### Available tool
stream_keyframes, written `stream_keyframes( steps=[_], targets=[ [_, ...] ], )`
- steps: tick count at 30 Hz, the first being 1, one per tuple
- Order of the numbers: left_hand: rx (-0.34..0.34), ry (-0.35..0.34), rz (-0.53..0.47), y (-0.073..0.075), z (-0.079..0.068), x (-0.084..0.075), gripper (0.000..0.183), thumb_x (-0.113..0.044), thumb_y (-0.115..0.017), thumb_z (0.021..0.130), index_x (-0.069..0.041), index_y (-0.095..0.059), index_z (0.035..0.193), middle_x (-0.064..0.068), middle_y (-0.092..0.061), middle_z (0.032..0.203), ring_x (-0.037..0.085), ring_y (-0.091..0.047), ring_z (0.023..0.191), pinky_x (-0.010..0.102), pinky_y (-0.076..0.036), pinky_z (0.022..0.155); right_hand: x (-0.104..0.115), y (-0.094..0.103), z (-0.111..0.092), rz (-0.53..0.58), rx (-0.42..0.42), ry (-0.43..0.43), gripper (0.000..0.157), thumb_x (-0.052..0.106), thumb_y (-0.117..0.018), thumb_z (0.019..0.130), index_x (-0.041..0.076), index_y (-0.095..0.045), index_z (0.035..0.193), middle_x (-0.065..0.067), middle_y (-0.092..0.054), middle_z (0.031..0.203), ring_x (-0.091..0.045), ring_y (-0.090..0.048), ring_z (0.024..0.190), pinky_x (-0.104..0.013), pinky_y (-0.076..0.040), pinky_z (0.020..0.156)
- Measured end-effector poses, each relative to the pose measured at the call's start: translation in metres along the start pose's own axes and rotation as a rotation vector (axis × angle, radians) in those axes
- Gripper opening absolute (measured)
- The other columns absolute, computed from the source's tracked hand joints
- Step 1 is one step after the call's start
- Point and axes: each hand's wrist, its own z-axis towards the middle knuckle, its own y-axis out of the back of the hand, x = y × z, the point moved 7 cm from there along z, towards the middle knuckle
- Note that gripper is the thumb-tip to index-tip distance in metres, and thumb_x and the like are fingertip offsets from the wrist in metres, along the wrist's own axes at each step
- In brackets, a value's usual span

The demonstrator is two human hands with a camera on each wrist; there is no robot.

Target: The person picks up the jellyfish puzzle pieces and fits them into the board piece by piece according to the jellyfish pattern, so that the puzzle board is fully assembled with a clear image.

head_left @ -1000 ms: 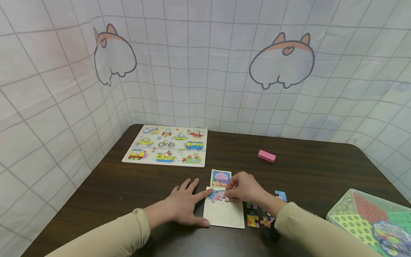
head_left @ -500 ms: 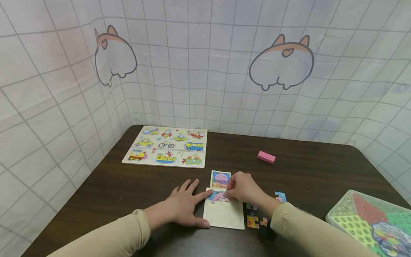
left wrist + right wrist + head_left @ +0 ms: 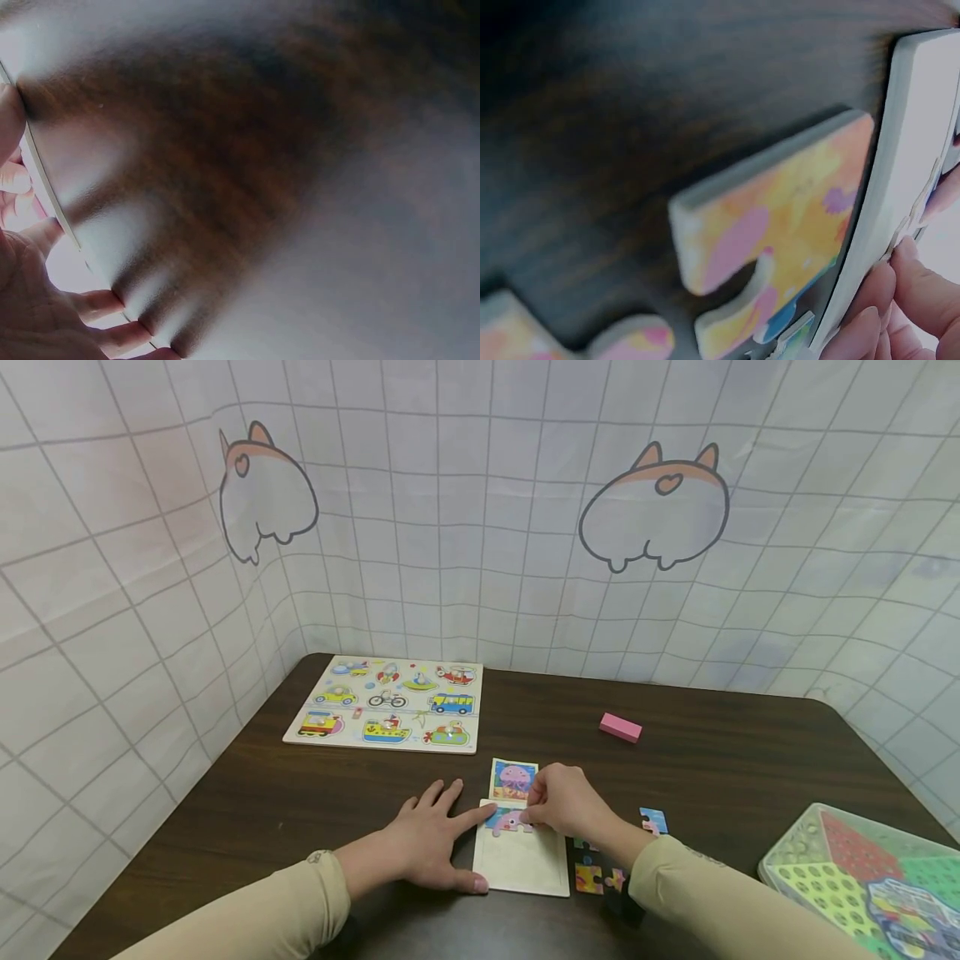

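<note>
Here, puzzle pieces [image 3: 507, 821] lie joined at the far end of a tray [image 3: 521, 867], jellyfish card [image 3: 514, 778] just beyond it. Right hand [image 3: 576, 806] curled, thumb and forefinger pinching the pieces' right end; fingers partly hide the grip. Left hand [image 3: 423, 843] spread flat, gripping nothing: forefinger at the pieces' left end, thumb at the tray's near left corner, other fingertips on the surface [image 3: 750, 752]. Right of tray, loose pieces [image 3: 588, 878], some under the right forearm. Farther out: pink block [image 3: 621, 727], vehicle board [image 3: 354, 737] far left, game box [image 3: 862, 850] near right.
</note>
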Motion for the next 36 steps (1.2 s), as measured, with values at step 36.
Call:
stream_keyframes(
  steps=[36],
  targets=[
    [-0.019,-0.006,-0.018,0.003,-0.003,-0.002,0.093,-0.071,-0.072,0.081,-0.038,-0.034,0.159,0.016,-0.023,0.169,0.043,-0.022,0.155,0.067,-0.031,0.115,-0.115,0.091,-0.042,-0.048,-0.023,-0.022,0.014,0.005,-0.076,0.089,-0.001,-0.07,0.101,-0.005,-0.069,0.087,-0.016,-0.06,0.078,-0.035,-0.056,0.071]
  ],
)
